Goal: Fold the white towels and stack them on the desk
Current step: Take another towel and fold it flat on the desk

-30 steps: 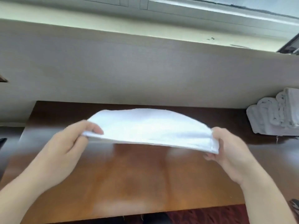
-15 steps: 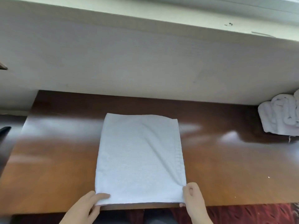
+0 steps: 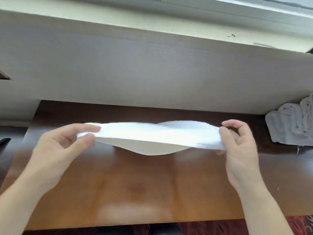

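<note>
A white towel (image 3: 152, 138) is stretched flat in the air above the brown wooden desk (image 3: 144, 192), sagging a little in the middle. My left hand (image 3: 55, 150) pinches its left end between thumb and fingers. My right hand (image 3: 238, 146) grips its right end, with the forefinger curled above. At the desk's far right lies a heap of white towels (image 3: 291, 126), partly cut off by the frame edge.
A grey-brown wall panel (image 3: 152, 73) rises straight behind the desk, with a pale window sill (image 3: 152, 21) above it. The desk's front edge runs along the bottom, with red patterned carpet (image 3: 301, 223) below. A dark object (image 3: 4, 141) sits at the far left.
Half a second ago the towel lay flat on the desk with both hands at its near corners. Now both hands hold it by its ends, lifted above the desk.
</note>
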Motion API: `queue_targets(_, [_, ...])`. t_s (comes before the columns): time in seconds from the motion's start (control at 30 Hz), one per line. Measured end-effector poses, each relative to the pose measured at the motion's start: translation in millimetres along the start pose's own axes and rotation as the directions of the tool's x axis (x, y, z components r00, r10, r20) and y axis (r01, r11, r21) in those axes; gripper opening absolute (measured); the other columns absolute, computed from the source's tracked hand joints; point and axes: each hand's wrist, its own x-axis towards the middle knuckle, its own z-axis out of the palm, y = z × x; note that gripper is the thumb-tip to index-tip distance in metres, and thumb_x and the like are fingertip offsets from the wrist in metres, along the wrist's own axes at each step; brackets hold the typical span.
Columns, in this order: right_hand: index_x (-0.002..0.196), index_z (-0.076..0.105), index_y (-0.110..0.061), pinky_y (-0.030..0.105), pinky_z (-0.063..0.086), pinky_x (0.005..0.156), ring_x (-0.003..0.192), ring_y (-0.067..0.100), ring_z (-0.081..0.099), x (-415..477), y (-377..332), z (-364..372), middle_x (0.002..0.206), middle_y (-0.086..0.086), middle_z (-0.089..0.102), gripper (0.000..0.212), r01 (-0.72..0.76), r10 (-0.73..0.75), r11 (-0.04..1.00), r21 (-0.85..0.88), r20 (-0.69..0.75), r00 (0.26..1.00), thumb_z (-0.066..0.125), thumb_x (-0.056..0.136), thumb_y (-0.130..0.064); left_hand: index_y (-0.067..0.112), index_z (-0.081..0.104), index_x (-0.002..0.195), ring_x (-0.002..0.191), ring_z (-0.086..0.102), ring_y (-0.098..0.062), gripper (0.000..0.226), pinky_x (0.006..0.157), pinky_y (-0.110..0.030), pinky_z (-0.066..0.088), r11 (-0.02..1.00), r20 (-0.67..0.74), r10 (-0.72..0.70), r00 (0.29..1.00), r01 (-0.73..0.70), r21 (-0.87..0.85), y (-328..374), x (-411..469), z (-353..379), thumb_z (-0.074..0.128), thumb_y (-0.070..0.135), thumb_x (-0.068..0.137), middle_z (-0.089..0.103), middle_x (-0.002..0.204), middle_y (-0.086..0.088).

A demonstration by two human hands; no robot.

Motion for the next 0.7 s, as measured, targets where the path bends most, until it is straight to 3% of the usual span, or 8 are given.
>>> queue_targets(0.07, [0.104, 0.06, -0.029, 0.029, 0.045, 0.056, 0.076, 0.014, 0.058, -16.0, -1.0, -9.9, 0.091, 0.001, 0.066, 0.017, 0.012, -0.012, 1.0, 0.014, 0.043, 0.999, 0.057, 0.098, -0.013, 0.04, 0.076, 0.094, 0.076, 0.067, -0.014, 0.048, 0.075, -0.028, 0.053, 0.998, -0.018, 0.01, 1.0, -0.009, 0.057, 0.0, -15.1, -6.6, 0.061, 0.078, 0.068, 0.074, 0.081, 0.003])
queue_targets(0.17, [0.094, 0.066, -0.033, 0.027, 0.046, 0.051, 0.069, 0.01, 0.058, -39.3, 46.5, -16.5, 0.087, -0.002, 0.069, 0.023, -0.083, 0.087, 0.994, -0.067, 0.066, 0.994, 0.056, 0.098, -0.014, 0.042, 0.078, 0.083, 0.078, 0.069, -0.004, 0.032, 0.074, -0.012, 0.048, 0.986, 0.038, -0.093, 0.995, 0.087, 0.139, -25.0, -39.0, 7.8, 0.066, 0.066, 0.067, 0.077, 0.083, 0.013])
queue_targets(0.27, [0.084, 0.07, -0.034, 0.027, 0.051, 0.054, 0.071, 0.006, 0.059, -60.8, 126.9, -17.4, 0.095, -0.003, 0.072, 0.031, -0.296, 0.337, 0.901, -0.318, 0.084, 0.938, 0.055, 0.099, -0.012, 0.052, 0.076, 0.087, 0.087, 0.071, -0.004, 0.03, 0.086, -0.02, 0.052, 0.927, 0.216, -0.349, 0.912, 0.303, 0.221, -94.6, -61.9, 29.6, 0.064, 0.073, 0.069, 0.076, 0.092, 0.02])
queue_targets(0.33, [0.086, 0.07, -0.032, 0.029, 0.054, 0.059, 0.081, 0.011, 0.061, -73.6, 172.1, -15.0, 0.107, -0.005, 0.07, 0.029, -0.395, 0.476, 0.808, -0.437, 0.089, 0.875, 0.052, 0.1, -0.014, 0.062, 0.071, 0.09, 0.097, 0.066, 0.006, 0.015, 0.094, -0.025, 0.051, 0.873, 0.332, -0.457, 0.825, 0.346, 0.342, -146.1, -76.9, 43.2, 0.059, 0.062, 0.08, 0.07, 0.1, 0.033])
queue_targets(0.47, [0.091, 0.063, -0.033, 0.042, 0.057, 0.072, 0.078, 0.016, 0.06, -84.3, 201.9, -12.0, 0.094, -0.009, 0.065, 0.022, -0.44, 0.532, 0.713, -0.546, 0.013, 0.847, 0.047, 0.099, -0.019, 0.049, 0.074, 0.091, 0.091, 0.067, 0.004, 0.017, 0.084, -0.017, 0.05, 0.828, 0.337, -0.519, 0.785, 0.364, 0.426, -173.8, -83.3, 56.4, 0.058, 0.045, 0.093, 0.071, 0.093, 0.033])
queue_targets(0.53, [0.094, 0.055, -0.032, 0.043, 0.056, 0.067, 0.065, 0.017, 0.056, -83.1, 199.1, -14.9, 0.074, -0.003, 0.055, 0.014, -0.414, 0.535, 0.682, -0.603, 0.026, 0.844, 0.047, 0.097, -0.021, 0.04, 0.075, 0.092, 0.068, 0.067, -0.003, 0.023, 0.07, -0.017, 0.051, 0.828, 0.334, -0.52, 0.786, 0.367, 0.425, -163.8, -73.7, 53.2, 0.053, 0.041, 0.098, 0.075, 0.075, 0.014])
queue_targets(0.6, [0.099, 0.047, -0.028, 0.035, 0.05, 0.059, 0.063, 0.017, 0.055, -77.8, 196.7, -18.4, 0.074, -0.002, 0.055, 0.005, -0.289, 0.508, 0.581, -0.761, 0.062, 0.859, 0.05, 0.096, -0.025, 0.041, 0.071, 0.091, 0.051, 0.06, -0.005, 0.024, 0.059, -0.02, 0.047, 0.823, 0.315, -0.492, 0.812, 0.314, 0.474, -156.3, -59.3, 48.9, 0.048, 0.043, 0.099, 0.068, 0.058, 0.003])
queue_targets(0.7, [0.101, 0.052, -0.021, 0.035, 0.048, 0.064, 0.07, 0.019, 0.052, -59.3, 197.9, -9.6, 0.085, 0.0, 0.054, 0.016, 0.062, 0.165, 0.35, -0.935, 0.127, 0.978, 0.059, 0.091, -0.03, 0.05, 0.063, 0.095, 0.078, 0.064, -0.002, 0.019, 0.071, -0.023, 0.052, 0.798, 0.217, -0.285, 0.934, 0.106, 0.593, -160.9, -27.7, 52.6, 0.043, 0.052, 0.097, 0.072, 0.081, 0.011])
